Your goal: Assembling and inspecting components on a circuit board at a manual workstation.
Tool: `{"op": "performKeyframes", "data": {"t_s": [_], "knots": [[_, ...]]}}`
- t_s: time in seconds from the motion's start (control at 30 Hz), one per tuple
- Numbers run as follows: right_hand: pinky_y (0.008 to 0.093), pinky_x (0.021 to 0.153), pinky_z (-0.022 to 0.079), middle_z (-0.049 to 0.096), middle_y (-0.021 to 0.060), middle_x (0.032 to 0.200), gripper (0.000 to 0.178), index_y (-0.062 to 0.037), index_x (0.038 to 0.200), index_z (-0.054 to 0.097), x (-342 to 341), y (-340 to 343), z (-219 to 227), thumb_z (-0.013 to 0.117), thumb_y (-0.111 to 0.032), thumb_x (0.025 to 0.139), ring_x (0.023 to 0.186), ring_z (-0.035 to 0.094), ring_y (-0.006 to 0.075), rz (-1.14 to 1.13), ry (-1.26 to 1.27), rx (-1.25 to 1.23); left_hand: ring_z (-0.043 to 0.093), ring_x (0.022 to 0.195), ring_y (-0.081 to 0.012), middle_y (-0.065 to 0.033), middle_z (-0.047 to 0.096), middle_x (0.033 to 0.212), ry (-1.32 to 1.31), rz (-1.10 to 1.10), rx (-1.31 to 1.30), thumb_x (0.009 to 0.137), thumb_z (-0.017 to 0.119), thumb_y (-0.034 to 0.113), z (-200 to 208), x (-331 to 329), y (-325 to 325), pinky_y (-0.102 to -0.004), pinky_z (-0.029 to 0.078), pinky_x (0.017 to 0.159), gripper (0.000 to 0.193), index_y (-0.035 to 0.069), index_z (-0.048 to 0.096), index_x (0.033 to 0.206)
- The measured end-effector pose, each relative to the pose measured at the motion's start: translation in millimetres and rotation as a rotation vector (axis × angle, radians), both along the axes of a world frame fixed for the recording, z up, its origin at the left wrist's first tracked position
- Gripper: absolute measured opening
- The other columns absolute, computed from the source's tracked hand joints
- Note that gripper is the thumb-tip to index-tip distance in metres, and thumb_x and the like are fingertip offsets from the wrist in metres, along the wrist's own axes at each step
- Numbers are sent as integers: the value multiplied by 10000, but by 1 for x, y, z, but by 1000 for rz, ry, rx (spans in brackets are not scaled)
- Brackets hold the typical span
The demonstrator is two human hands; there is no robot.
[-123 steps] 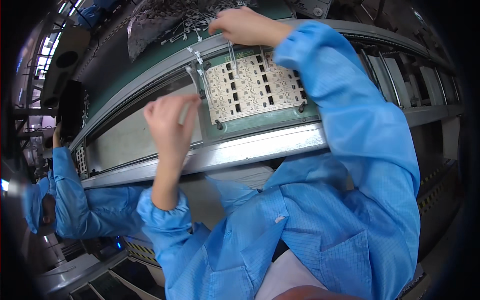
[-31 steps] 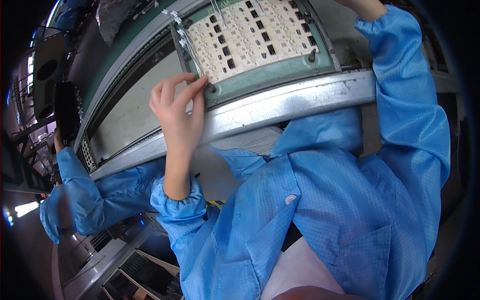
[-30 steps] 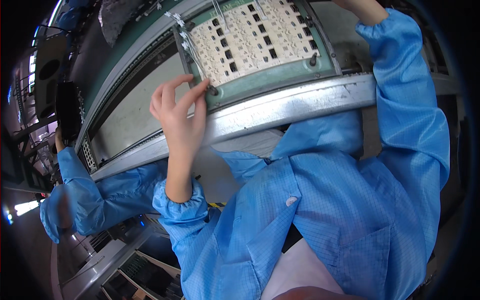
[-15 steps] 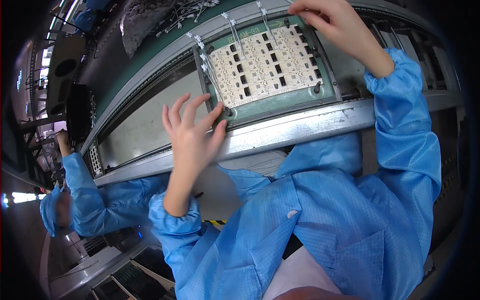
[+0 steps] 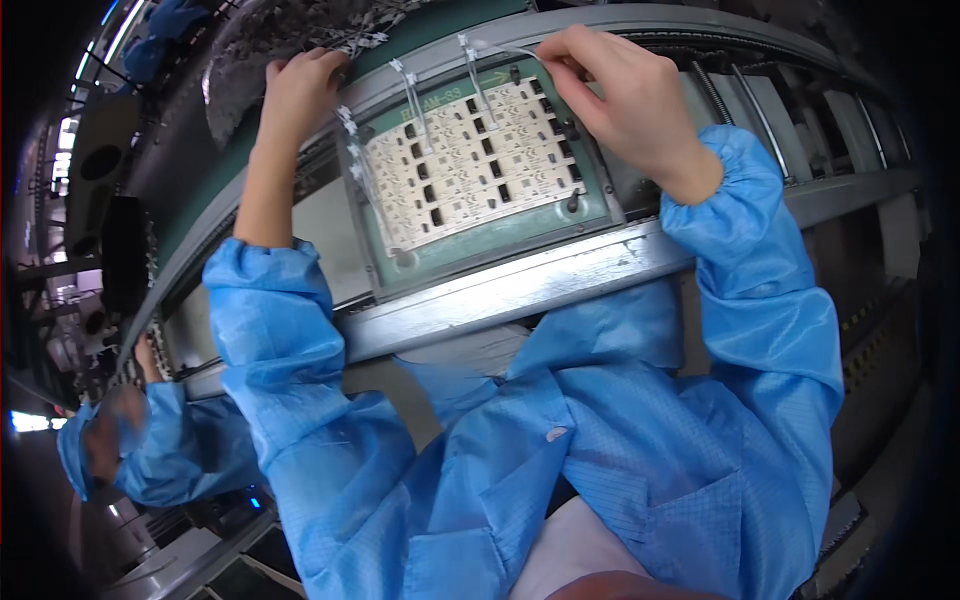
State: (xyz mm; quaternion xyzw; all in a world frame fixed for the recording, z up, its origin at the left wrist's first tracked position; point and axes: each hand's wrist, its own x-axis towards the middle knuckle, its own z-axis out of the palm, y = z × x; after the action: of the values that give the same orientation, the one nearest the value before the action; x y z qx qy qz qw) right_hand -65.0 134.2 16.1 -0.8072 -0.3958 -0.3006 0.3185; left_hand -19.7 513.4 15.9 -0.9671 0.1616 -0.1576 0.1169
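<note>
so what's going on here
A person's right hand appears to pinch a thin pale cable near the far right corner of a cream circuit-board panel, which lies on a green fixture. The left hand is by a pile of loose cables; whether it grips one is unclear. Other cables hang over the panel's far edge.

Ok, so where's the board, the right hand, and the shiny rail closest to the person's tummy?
Board (image 5: 475,168): head view, on the middle of its cream face.
Right hand (image 5: 632,95): head view, on the back of the hand.
Rail (image 5: 520,285): head view, on its bright metal surface.
</note>
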Motion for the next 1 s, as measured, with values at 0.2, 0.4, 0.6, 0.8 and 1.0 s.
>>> {"op": "performKeyframes", "data": {"t_s": [0.2,0.4,0.6,0.8,1.0], "knots": [[341,634,543,657,29,816,98,-114,983,712,-7,26,-17,731,-118,888,747,667,214,30,40,-75,656,1054,-305,-72,710,1104,-8,-109,-8,896,622,68,-8,9,-3,-471,428,996,290,147,691,1166],[321,707,511,631,53,844,88,-56,959,717,0,24,-33,727,-106,888,822,597,210,172,343,-153,660,967,-292,-84,683,931,-31,-106,-15,808,687,85,6,-3,-23,-428,452,845,144,88,691,953],[338,714,472,643,65,836,96,-21,934,727,-1,28,-29,742,-94,874,781,562,225,232,343,-205,683,904,-278,-106,719,919,-353,-218,-598,881,676,57,7,-9,-6,-389,513,825,154,55,761,1009],[352,720,450,658,51,838,92,-32,926,732,-9,28,-32,736,-115,885,792,567,213,133,375,-228,688,898,-133,-71,756,979,-175,19,-1559,988,656,95,48,-55,-42,-250,518,837,206,-54,734,1105],[336,794,400,659,21,850,93,-61,918,736,-20,32,-30,744,-148,885,814,580,195,20,314,-238,689,924,-125,-82,744,961,-176,-175,-1635,985,674,79,30,-86,-48,-241,519,841,144,-30,705,1074]]}}
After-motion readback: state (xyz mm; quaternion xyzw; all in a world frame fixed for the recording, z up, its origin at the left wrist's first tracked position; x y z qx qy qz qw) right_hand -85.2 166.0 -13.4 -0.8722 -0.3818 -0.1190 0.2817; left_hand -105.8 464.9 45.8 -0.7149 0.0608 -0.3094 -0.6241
